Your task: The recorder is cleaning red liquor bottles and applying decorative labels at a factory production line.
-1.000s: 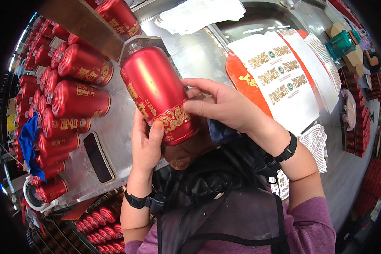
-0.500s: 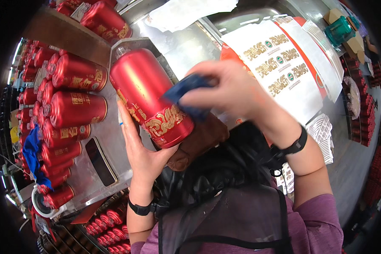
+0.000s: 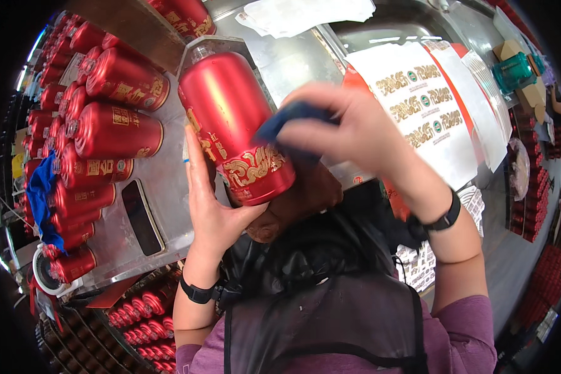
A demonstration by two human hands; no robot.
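Red bottle held up close under the camera, tilted, clear neck pointing up and away, gold-patterned base toward the body. Left hand cupped beneath and along the bottle's left side near the base, palm against the red surface, fingers stretched up flat along it, wrapped only partway round. Right hand pressed against the bottle's right side just above the gold band, closed on a folded blue cloth, cloth squeezed between fingers and bottle. Bottle thus lodged between the two hands, left below and left, right above and right, both touching it. Black watchband on each wrist.

Behind and below the bottle, a metal tabletop. To the left, a row of like red bottles lying on their sides, caps pointing left, well apart from the hands. Dark phone lying flat on the tabletop just beside the left forearm. Another blue rag draped at the far left edge over the lying bottles. To the right, sheets of white-and-orange labels spread out beyond the right hand. Teal object at the far upper right, too small to make out. More red bottles racked below the tabletop's near edge.
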